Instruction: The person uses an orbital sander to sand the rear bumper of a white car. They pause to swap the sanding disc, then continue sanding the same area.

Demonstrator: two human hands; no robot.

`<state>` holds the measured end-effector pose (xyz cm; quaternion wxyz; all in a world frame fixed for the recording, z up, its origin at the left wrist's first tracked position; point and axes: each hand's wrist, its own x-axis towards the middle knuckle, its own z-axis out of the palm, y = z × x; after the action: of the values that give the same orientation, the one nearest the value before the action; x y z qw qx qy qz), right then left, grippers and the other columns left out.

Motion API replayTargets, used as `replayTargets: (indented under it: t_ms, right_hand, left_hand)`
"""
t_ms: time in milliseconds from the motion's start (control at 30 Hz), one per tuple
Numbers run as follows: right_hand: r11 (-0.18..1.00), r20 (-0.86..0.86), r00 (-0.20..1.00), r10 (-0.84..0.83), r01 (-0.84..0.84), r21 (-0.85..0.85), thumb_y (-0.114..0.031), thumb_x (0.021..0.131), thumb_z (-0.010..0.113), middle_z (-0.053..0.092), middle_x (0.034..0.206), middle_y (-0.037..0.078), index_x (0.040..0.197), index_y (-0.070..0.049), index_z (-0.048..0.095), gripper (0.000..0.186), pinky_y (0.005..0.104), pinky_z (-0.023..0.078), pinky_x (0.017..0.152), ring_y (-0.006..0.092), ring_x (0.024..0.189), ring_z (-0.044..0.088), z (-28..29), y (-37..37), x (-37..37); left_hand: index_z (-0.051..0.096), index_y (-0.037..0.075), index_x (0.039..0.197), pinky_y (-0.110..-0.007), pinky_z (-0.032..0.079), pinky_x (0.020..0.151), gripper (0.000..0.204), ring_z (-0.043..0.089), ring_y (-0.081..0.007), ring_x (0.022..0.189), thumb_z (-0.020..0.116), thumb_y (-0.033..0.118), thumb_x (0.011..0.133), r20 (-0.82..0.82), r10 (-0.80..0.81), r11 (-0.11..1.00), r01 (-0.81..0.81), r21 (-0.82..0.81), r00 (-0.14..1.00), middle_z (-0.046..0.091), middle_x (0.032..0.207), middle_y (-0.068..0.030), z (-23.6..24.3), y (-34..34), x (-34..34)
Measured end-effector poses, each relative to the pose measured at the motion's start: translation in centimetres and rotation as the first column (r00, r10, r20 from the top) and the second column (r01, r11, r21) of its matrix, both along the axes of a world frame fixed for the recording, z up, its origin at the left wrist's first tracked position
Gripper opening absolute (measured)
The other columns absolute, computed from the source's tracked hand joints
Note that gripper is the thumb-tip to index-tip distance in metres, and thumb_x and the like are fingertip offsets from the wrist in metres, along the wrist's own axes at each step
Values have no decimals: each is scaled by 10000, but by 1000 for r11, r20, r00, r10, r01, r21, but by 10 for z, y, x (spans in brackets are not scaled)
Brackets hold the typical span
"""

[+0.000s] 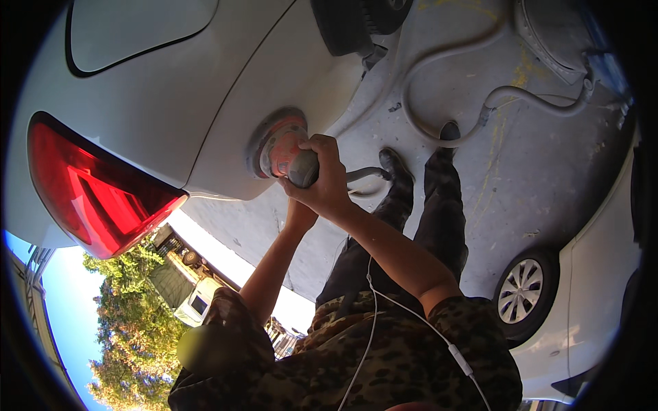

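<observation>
My right hand (pixel 325 179) is closed around the dark, rounded head of an orange orbital sander (pixel 277 152). The sander is tilted on its side, its round grey pad against the white car's rear corner panel (pixel 229 161). Close below it, my left hand (pixel 300 214) is partly covered by my right hand. Its fingers are hidden, so its grip does not show. Left of the sander, across a panel seam, sits the red tail light (pixel 96 188).
A grey hose (pixel 473 46) loops over the concrete floor (pixel 493 205) near my feet. The car's dark tyre (pixel 360 20) is at the top. Another white car's wheel (pixel 524 291) stands at right. A white cable (pixel 373 294) hangs across my shirt.
</observation>
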<state>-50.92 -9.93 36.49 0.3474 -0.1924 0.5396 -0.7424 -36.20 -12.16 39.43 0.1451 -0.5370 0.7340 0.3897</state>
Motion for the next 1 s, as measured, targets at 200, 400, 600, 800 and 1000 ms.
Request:
replayTargets:
  t_ms: [200,400,600,800,1000]
  right_hand:
    - [998,-98,995,-35,31,-48,-157,664,952,590,1271,165,1287,-113,539,748,444,622,894,374,1152,650,15,-12,-5]
    - [988,-30,997,-67,71,138,-200,719,919,577,1255,172,1306,-62,534,715,449,565,980,362,1152,647,-20,-18,-12]
    - [983,449,890,-75,-10,184,-229,827,873,617,1236,148,1316,-20,538,629,406,539,981,274,1135,649,-71,-15,-11]
    - [990,-50,989,-137,139,34,-192,694,937,607,1245,160,1282,-87,562,705,428,589,937,346,1140,664,-15,-17,-5]
    - [992,-66,990,-128,128,8,-183,658,937,607,1242,151,1251,-93,562,708,441,600,929,357,1116,667,-5,-21,-14]
  left_hand:
    - [466,19,1540,-458,423,1168,654,509,-327,1432,745,183,971,-160,-15,989,-9,-148,987,531,1535,-190,-9,-1,5]
    - [509,-1,1409,-476,500,1028,640,634,-387,1237,819,212,891,-27,89,974,-93,-206,996,642,1330,-222,-30,-13,-6]
    - [504,-16,1360,-500,510,994,646,660,-414,1174,840,254,879,-46,41,984,-48,-170,998,656,1277,-242,-54,-14,-2]
    - [436,11,1544,-459,483,1102,744,586,-368,1380,800,234,935,-62,-95,959,74,-275,994,613,1445,-218,-46,-11,6]
    - [441,8,1529,-426,477,1107,762,573,-304,1378,834,237,918,-256,173,975,-202,-92,951,577,1480,-182,-41,-16,-2]
